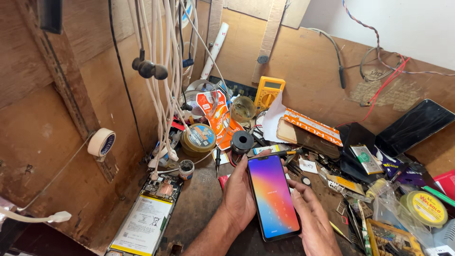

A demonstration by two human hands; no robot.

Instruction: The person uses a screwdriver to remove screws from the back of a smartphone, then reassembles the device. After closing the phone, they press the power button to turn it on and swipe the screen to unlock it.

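Smartphone, a slim glass-fronted slab with a lit screen running from orange through pink to blue, sits low in the middle of the view, raised above the wooden bench and tilted toward the camera, presumably so the display can be read. Left hand cradles it from the left edge and back, fingers wrapped behind, grasping it firmly. Right hand lies along the right edge with the thumb toward the glass; whether it grips or only steadies cannot be told. An opened phone lies flat at the lower left, back removed, white battery and circuit board exposed. White cables hang against the plywood wall, kept off the surface. A yellow multimeter leans upright at the rear. A roll of tape hangs on the left panel. A dark phone rests slanted against the right wall, amid loose parts and packets.
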